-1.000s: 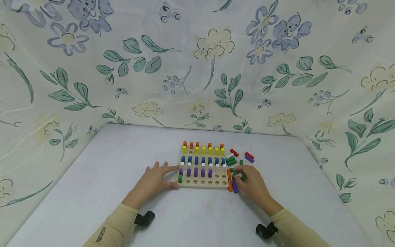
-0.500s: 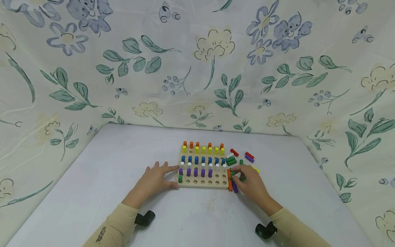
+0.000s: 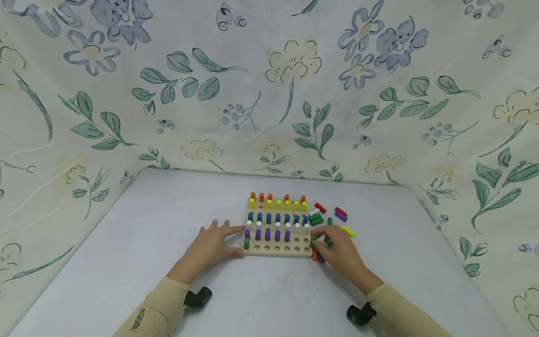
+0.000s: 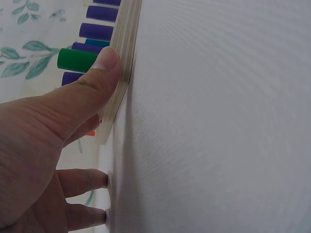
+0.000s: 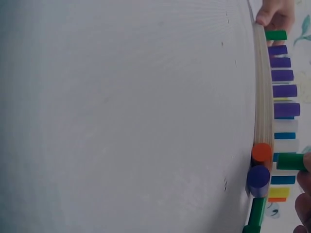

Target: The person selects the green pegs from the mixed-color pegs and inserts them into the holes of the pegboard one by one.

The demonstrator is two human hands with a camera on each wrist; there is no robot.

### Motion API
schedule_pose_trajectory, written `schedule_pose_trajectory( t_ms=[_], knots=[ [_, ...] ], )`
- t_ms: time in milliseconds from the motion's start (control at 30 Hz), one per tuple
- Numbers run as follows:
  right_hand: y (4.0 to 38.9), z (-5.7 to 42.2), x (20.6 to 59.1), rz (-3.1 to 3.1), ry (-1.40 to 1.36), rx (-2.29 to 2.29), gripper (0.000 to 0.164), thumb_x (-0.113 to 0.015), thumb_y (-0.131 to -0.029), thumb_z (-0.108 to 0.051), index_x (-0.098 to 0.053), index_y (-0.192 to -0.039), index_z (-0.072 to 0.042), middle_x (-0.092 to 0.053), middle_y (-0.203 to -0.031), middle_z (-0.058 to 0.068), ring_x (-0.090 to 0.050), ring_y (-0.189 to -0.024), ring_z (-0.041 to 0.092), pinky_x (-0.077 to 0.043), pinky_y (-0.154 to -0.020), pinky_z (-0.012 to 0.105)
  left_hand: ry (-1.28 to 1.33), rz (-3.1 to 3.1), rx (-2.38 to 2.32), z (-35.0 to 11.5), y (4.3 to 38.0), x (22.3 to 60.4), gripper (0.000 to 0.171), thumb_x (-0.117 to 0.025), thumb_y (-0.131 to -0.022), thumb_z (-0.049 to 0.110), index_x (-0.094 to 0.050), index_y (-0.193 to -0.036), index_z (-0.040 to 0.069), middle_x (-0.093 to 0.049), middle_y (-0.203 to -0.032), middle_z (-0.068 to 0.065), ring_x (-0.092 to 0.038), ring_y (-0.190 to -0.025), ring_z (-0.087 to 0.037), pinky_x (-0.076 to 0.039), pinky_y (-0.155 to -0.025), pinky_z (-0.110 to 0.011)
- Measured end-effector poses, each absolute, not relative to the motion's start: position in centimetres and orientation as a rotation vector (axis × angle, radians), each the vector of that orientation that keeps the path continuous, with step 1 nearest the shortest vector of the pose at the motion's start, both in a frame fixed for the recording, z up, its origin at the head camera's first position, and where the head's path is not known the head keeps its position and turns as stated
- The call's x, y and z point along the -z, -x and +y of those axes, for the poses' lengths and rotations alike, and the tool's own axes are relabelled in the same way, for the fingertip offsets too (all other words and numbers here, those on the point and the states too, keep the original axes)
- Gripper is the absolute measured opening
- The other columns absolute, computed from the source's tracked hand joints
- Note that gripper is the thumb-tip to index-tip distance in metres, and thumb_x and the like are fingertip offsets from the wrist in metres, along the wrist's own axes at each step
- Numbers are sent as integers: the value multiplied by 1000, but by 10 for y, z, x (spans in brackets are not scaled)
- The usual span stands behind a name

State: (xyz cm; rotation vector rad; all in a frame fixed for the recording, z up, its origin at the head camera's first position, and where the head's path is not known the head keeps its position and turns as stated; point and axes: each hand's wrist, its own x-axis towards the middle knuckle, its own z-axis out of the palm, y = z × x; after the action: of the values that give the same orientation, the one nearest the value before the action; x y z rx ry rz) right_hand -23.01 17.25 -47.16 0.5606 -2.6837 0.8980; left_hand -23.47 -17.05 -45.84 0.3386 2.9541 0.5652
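- Head: the right hand (image 3: 339, 247) pinches a green cylindrical peg (image 3: 313, 241) near the right edge of the pale wooden pegboard (image 3: 272, 252); a weak pinch might drop it.
- Left wrist: the left hand (image 4: 43, 136), fingers wide, touches the board's edge; slackness could let it slide.
- Right wrist: a loose orange cylindrical peg (image 5: 262, 152) and a loose purple cylindrical peg (image 5: 258, 178) lie alongside; clipping them could scatter both.
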Motion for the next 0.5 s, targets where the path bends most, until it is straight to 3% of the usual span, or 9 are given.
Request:
schedule_pose_trajectory(
  t_ms=[233, 500],
  knots=[
    [230, 168, 472, -2678, -586, -915, 25, -71, -83, -20, -64, -106, -24, -58, -95, -18, -49, -81, 5, -49, -66, 22, -347, 2961, -567, -170, 234, 458, 80, -68, -65, 64, -50, -135, 30, -38, -142, -22, -20, -132, -52, -13, -102, -69],
    [228, 164, 470, -2680, -611, -925, 25, -70, -83, -19, -64, -107, -24, -58, -96, -18, -51, -81, 8, -48, -65, 23, -345, 2971, -563, -170, 233, 456, 79, -70, -65, 63, -50, -134, 29, -39, -141, -22, -21, -132, -52, -14, -102, -70]
  ],
)
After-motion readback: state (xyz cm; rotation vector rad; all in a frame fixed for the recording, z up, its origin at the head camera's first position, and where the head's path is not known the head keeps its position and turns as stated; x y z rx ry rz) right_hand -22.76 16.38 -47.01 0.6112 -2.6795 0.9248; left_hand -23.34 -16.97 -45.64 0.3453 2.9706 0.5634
